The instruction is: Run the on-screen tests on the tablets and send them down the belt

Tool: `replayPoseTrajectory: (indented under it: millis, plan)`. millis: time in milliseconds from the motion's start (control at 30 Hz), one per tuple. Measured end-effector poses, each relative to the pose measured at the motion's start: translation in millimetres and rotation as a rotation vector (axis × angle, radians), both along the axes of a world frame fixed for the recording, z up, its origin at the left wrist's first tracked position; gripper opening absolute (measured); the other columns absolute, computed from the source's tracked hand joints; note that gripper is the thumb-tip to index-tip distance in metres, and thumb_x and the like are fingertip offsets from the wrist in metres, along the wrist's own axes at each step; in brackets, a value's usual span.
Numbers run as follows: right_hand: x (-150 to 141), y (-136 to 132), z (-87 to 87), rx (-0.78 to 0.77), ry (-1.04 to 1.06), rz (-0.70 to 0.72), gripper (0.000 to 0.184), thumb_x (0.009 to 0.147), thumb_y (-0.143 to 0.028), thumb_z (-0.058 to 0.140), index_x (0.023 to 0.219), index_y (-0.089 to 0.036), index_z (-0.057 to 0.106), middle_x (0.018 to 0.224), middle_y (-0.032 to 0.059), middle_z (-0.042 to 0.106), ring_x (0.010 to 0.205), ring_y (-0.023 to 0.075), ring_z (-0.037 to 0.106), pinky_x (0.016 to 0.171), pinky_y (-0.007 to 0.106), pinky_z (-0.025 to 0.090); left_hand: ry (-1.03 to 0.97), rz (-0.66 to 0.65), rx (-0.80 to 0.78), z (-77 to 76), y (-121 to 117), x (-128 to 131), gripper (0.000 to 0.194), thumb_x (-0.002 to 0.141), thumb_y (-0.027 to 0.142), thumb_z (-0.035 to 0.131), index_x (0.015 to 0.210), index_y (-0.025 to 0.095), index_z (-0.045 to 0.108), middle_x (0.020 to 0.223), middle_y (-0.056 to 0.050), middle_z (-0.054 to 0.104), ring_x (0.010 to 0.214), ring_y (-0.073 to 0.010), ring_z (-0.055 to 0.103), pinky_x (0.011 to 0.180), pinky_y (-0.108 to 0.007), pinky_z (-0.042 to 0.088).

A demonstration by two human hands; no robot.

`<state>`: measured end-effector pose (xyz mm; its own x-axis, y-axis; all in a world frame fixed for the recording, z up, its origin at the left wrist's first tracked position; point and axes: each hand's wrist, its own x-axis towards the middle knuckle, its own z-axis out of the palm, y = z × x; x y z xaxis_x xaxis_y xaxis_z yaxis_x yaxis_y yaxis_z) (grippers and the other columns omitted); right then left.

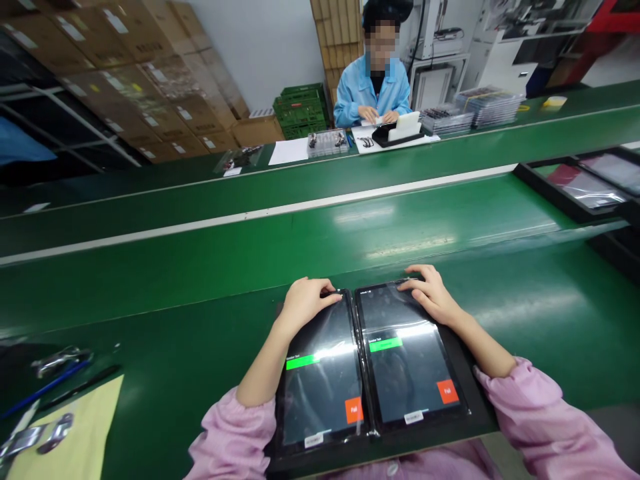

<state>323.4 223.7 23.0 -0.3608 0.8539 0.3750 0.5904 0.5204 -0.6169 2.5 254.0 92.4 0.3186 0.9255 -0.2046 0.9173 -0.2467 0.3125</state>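
Two black tablets lie side by side in front of me, the left tablet [325,390] and the right tablet [407,373]. Each lit screen shows a green bar and an orange-red box reading "Fail", with a small white label on the bottom edge. My left hand [306,303] is at the top of the left tablet, its fingers curled at the upper edge and its thumb on the front. At the right tablet's top edge, my right hand [430,293] has its fingers apart, a fingertip touching the screen. Glare crosses both screens.
A yellow sheet [95,420] with metal parts lies at the left, near a blue pen [47,387]. Black trays [555,193] stand at the right. Across the green bench, a person in blue [353,87] handles something small near stacked clear trays [490,107].
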Motion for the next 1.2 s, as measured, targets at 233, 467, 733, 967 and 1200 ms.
replayPoseTrajectory:
  millis: [233, 467, 733, 967, 1200]
  plan:
    - [-1, 1, -2.1, 0.09, 0.242, -0.099, 0.065, 0.103, -0.058, 0.025, 0.081, -0.025, 0.076, 0.103, 0.0081, 0.062, 0.098, 0.0268, 0.058, 0.091, 0.045, 0.044, -0.029, 0.014, -0.033, 0.4, 3, -5, 0.037, 0.09, 0.053, 0.052, 0.076, 0.023, 0.069, 0.081, -0.003, 0.075, 0.08, -0.0243, 0.069, 0.074, -0.032, 0.045]
    - [-1, 0, -4.1, 0.117, 0.13, -0.116, 0.056, 0.104, -0.045, 0.032, 0.08, -0.026, 0.078, 0.104, 0.0081, 0.062, 0.099, 0.0259, 0.058, 0.089, 0.045, 0.045, -0.031, -0.075, -0.04, 5.2, 0, -3, 0.026, 0.086, 0.048, 0.055, 0.086, 0.024, 0.066, 0.095, -0.002, 0.075, 0.088, -0.024, 0.068, 0.072, -0.03, 0.044]
    - [-2, -1, -4.0, 0.099, 0.223, -0.169, 0.056, 0.104, -0.048, 0.03, 0.091, -0.024, 0.079, 0.105, 0.0092, 0.061, 0.1, 0.0257, 0.058, 0.09, 0.043, 0.048, -0.09, -0.062, -0.068, 3.0, 2, -8, 0.054, 0.099, 0.045, 0.017, 0.097, 0.023, 0.066, 0.105, -0.004, 0.073, 0.098, -0.0244, 0.066, 0.083, -0.035, 0.047]
    - [-6, -3, 5.0, 0.038, 0.209, -0.162, 0.063, 0.104, -0.056, 0.025, 0.089, -0.024, 0.078, 0.098, 0.0089, 0.062, 0.094, 0.0259, 0.058, 0.087, 0.043, 0.048, -0.179, -0.294, -0.013, -0.2, 4, -1, 0.063, 0.101, 0.046, 0.012, 0.12, 0.022, 0.066, 0.105, -0.007, 0.069, 0.099, -0.0232, 0.062, 0.09, -0.037, 0.046]
    - [-7, -1, 5.0, 0.086, 0.236, -0.148, 0.06, 0.105, -0.051, 0.027, 0.089, -0.023, 0.078, 0.094, 0.0083, 0.061, 0.091, 0.0243, 0.058, 0.085, 0.04, 0.048, 0.005, -0.346, 0.063, 2.7, 10, 13, 0.057, 0.1, 0.046, 0.011, 0.096, 0.024, 0.064, 0.092, -0.004, 0.07, 0.081, -0.0227, 0.062, 0.081, -0.036, 0.042]
